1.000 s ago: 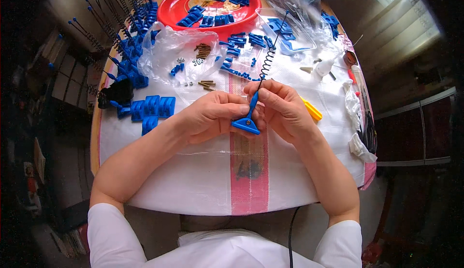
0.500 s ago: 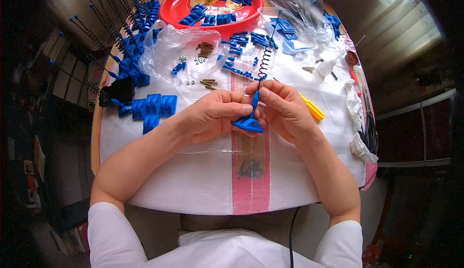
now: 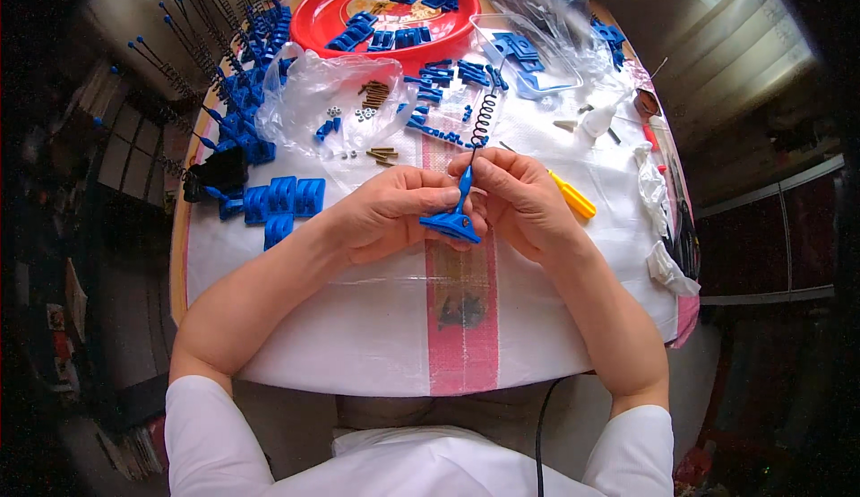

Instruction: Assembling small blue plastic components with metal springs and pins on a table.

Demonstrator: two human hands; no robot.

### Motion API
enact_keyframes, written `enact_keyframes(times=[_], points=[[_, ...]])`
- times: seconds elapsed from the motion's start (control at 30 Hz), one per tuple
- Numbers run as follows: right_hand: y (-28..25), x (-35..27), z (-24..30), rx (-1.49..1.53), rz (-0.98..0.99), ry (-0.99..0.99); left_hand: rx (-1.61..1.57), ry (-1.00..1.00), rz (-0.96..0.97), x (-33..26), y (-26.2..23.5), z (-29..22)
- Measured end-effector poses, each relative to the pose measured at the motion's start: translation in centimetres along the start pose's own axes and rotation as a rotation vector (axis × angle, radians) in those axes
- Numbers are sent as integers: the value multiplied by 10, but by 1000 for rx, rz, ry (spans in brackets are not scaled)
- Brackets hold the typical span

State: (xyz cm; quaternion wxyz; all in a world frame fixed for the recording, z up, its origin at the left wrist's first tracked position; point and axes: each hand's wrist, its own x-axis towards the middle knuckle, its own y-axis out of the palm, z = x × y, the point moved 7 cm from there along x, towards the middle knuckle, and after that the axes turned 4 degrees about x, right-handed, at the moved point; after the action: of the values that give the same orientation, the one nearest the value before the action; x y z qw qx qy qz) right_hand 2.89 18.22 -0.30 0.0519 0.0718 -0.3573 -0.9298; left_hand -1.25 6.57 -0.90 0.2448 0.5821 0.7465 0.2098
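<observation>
Over the middle of the table, my left hand (image 3: 385, 217) is closed around a blue plastic base (image 3: 453, 224) with a slim upright neck. Its thumb presses on the neck. My right hand (image 3: 527, 203) pinches the top of that neck, where a thin black coiled spring wire (image 3: 485, 119) comes out and slants up and away. Some fingertips of both hands are hidden behind the base. Beyond them lie several brass screws (image 3: 382, 154) and small blue parts (image 3: 436, 128). A yellow screwdriver handle (image 3: 571, 194) lies just right of my right hand.
Many blue bases with spring wires (image 3: 242, 125) stand at the far left, beside blue clip-shaped parts (image 3: 284, 199). A red tray (image 3: 309, 26) with blue parts sits at the back. Clear plastic bags (image 3: 300, 103), a white bottle (image 3: 600, 121) and crumpled white paper (image 3: 667, 273) lie around.
Both hands still hold the same blue piece, which has shifted slightly left and tilted a little. The spring wire's far end has swung slightly left. The whole view has shifted a bit.
</observation>
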Motion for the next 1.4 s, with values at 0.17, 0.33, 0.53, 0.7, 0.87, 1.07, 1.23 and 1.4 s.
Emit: enact_keyframes(times=[0.17, 0.33, 0.53, 0.7, 0.87, 1.07, 1.23, 1.4], points=[[2, -1, 1, 15, 31, 8, -28, -4, 3, 0, 1, 0], [1, -1, 1, -15, -15, 1, 3, -11, -12, 0, -1, 0], [2, -1, 2, -4, -7, -2, -22, -6, -4, 1, -1, 0], [0, -2, 6, -65, -32, -39, -10, 4, -18, 0, -1, -1], [-1, -3, 15, -238, -83, -157, 90, 57, -58, 2, 0, -7], [7, -7, 31, -470, -70, -292, 361, 232, -112, 2, 6, -17], [8, -8, 37, -646, -78, -376, 650, 292, -283, -1, -2, -22], [10, -10, 41, -774, -73, -520, 923, 553, -349, -4, 4, -37]])
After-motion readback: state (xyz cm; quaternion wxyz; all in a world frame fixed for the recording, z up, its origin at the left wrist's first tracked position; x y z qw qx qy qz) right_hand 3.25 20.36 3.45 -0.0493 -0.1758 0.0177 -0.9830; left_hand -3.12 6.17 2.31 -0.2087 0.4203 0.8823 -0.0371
